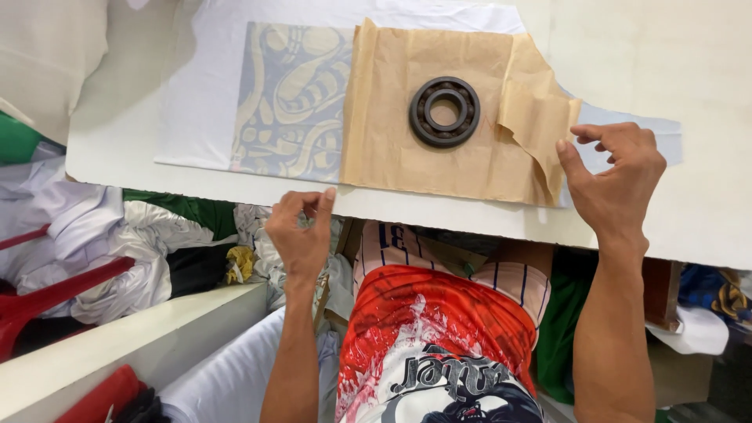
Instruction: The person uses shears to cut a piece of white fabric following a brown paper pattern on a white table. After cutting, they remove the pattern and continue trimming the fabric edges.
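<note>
**Brown paper peeled at its right edge, bearing lying on top**

The right hand pinched the curled right edge of a brown paper sheet between thumb and forefinger, the other fingers bent loosely above. The left hand sat at the near edge of the white worktop, fingers curled inward and thumb raised beside the paper's lower left corner; it gripped nothing that could be seen. The paper lay over a white garment spread flat, partly covering its grey and cream printed panel. A dark ring-shaped ball bearing rested on the middle of the paper. Below the worktop's edge, piled clothes and a red and white printed shirt showed.
</note>
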